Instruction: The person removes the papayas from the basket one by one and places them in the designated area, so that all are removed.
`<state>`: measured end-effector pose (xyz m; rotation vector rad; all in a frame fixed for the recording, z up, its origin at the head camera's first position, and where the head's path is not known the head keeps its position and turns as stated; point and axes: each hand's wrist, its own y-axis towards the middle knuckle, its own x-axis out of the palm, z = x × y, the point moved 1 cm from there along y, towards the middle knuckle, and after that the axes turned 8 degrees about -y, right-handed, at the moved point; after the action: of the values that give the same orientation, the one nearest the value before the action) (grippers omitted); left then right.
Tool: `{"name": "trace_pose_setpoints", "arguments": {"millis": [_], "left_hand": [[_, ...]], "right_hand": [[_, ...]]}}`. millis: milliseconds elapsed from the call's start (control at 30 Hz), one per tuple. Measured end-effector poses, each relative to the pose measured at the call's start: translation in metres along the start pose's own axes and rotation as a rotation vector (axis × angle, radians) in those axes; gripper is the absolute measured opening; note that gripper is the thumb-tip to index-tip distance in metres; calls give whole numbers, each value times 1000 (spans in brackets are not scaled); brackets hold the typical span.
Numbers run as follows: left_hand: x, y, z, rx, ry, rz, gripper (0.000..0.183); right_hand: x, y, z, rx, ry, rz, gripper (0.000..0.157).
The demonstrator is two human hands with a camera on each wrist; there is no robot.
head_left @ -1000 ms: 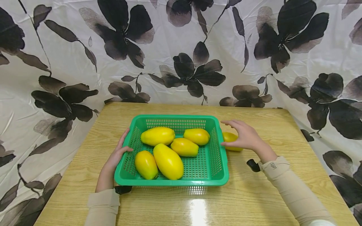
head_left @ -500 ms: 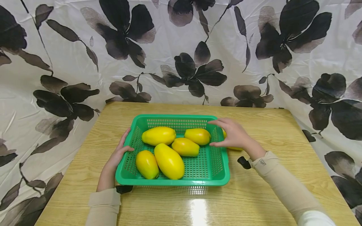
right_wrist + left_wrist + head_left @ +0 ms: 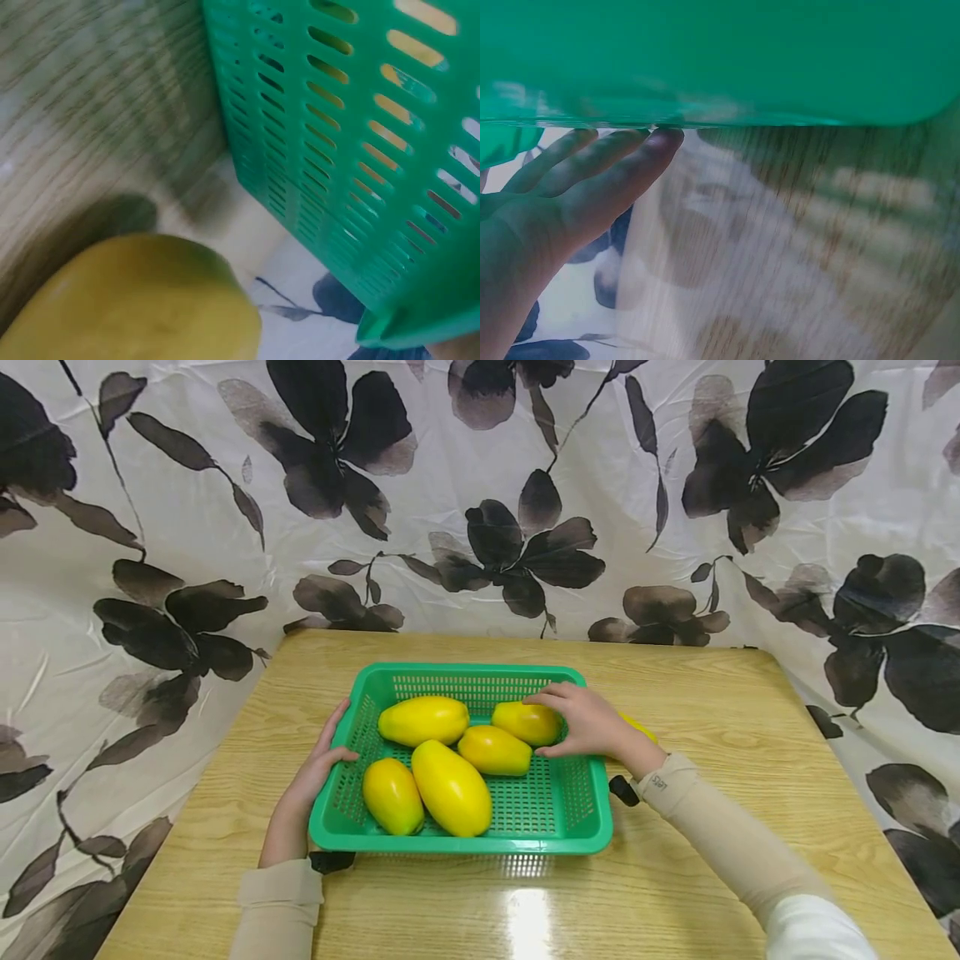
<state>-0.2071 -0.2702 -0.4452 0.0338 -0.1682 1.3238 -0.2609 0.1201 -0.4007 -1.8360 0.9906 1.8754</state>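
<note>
A green plastic basket (image 3: 461,843) with slotted walls holds several yellow papayas. My left hand (image 3: 309,777) holds its left rim, thumb over the edge; in the left wrist view the fingers (image 3: 622,165) reach up against the underside of the rim. My right hand (image 3: 588,722) is over the basket's right wall, thumb and fingers spread around the right end of the back-right papaya (image 3: 517,720). Whether they touch it I cannot tell. Beside it lie a smaller papaya (image 3: 493,751) and a large one (image 3: 452,789). Farther left are a back-left papaya (image 3: 423,721) and a front-left one (image 3: 392,797).
One more papaya (image 3: 637,727) lies on the wooden table (image 3: 720,718) outside the basket's right wall, mostly hidden behind the right hand. It shows large in the right wrist view. Behind the table hangs a white cloth (image 3: 420,468) with dark flowers.
My right hand has moved left from outside the basket, across its right wall, to the back-right papaya. The left hand stays on the rim. The fruit has not moved in the basket.
</note>
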Motion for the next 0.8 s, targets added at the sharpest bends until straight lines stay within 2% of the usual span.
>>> {"name": "trace_pose_setpoints", "arguments": {"millis": [267, 800], "left_hand": [[0, 2, -1, 8, 0, -6, 82], [2, 0, 1, -2, 22, 5, 81]], "right_hand": [[6, 11, -3, 67, 15, -156, 76], [20, 18, -5, 64, -98, -280, 86]]}}
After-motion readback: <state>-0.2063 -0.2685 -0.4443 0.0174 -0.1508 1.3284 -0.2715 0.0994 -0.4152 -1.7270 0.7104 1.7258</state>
